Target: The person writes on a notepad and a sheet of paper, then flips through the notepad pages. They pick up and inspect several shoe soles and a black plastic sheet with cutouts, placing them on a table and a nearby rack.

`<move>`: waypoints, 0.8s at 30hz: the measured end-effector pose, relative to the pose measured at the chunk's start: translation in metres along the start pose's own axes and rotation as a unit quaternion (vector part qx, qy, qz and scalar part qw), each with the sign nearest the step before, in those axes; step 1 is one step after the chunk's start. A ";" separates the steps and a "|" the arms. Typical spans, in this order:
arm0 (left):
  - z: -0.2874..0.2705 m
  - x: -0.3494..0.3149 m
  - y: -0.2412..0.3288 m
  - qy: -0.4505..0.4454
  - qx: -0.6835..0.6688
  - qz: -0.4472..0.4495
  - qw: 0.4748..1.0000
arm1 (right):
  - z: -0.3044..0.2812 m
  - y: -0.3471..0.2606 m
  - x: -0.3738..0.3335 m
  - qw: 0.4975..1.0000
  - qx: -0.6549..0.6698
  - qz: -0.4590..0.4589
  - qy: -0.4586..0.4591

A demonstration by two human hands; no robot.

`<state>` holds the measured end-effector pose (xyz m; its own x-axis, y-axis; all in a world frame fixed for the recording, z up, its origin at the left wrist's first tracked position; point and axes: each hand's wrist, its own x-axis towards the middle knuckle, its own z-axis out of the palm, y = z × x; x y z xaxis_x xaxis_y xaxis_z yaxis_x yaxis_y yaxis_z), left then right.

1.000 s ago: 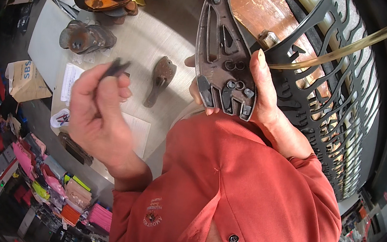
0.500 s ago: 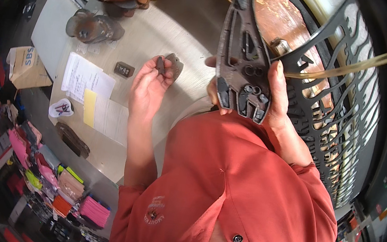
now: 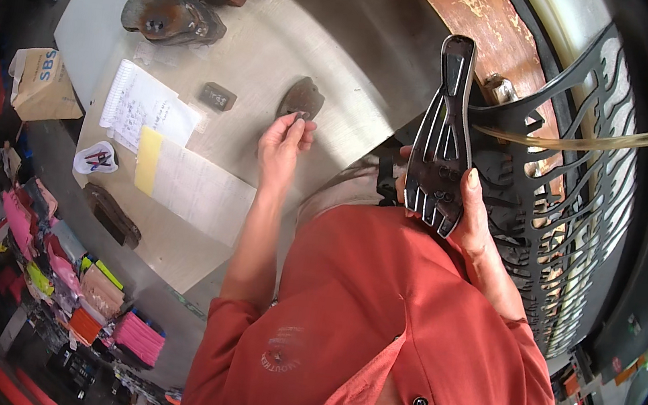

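Note:
My right hand (image 3: 474,217) grips a long dark metal cutting die (image 3: 447,133), held upright near my body, its thin walls and narrow hollow slots showing. The thumb lies along the die's right edge, and the other fingers are mostly hidden behind it. My left hand (image 3: 283,142) is over the table (image 3: 349,60), its fingertips pinched around a small dark piece (image 3: 300,117) mostly covered by the fingers. Just beyond those fingertips a flat brown piece (image 3: 302,96) lies on the table; whether the fingers touch it I cannot tell.
A black sheet with strap-shaped cut-outs (image 3: 535,228) hangs at the right, a yellowish strip (image 3: 590,140) crossing it. On the table are a small dark block (image 3: 216,96), a notepad (image 3: 146,104), a pen tray (image 3: 96,157) and rusty dies (image 3: 173,18). Coloured pieces (image 3: 139,338) are stacked lower left.
The die has turned in my right hand, from a broad face with crossbars to a narrower, slotted view, and sits lower and further right. My left hand has shifted right and down; the view has shifted too.

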<state>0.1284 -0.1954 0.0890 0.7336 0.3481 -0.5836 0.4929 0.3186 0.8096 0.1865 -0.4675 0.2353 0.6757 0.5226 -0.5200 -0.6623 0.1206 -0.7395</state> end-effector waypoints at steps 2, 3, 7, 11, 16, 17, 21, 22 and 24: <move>0.012 0.004 -0.002 -0.014 -0.011 0.008 1.000 | 0.000 0.005 -0.009 1.000 -0.008 -0.003 0.011; 0.019 0.006 -0.003 -0.019 0.029 0.034 0.999 | 0.000 0.008 -0.013 1.000 -0.011 -0.004 0.015; 0.048 0.010 -0.014 -0.073 0.120 0.071 0.988 | 0.000 0.027 -0.032 0.998 0.007 0.003 0.057; 0.079 0.005 -0.032 -0.155 0.177 0.089 0.968 | -0.009 0.051 -0.050 0.997 0.011 0.027 0.068; 0.127 -0.023 -0.057 -0.198 0.176 0.072 0.962 | -0.024 0.056 -0.070 0.999 -0.021 0.039 0.032; 0.140 -0.035 -0.061 -0.274 0.151 0.109 0.944 | -0.025 0.054 -0.073 0.999 -0.024 0.026 0.030; 0.152 -0.079 -0.064 -0.537 0.092 0.045 0.837 | -0.029 0.038 -0.088 0.999 0.009 -0.036 -0.024; 0.153 -0.083 -0.063 -0.494 0.032 -0.016 0.869 | -0.030 0.035 -0.094 0.998 0.019 -0.055 -0.024; 0.142 -0.061 -0.051 -0.371 0.187 0.232 0.879 | -0.040 0.030 -0.104 0.999 0.029 -0.013 -0.034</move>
<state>0.1249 -0.3578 0.0915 0.9310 -0.3523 -0.0959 0.0770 -0.0673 0.9948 0.1091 -0.5517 0.2503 0.6710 0.5744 -0.4689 -0.6638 0.1835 -0.7251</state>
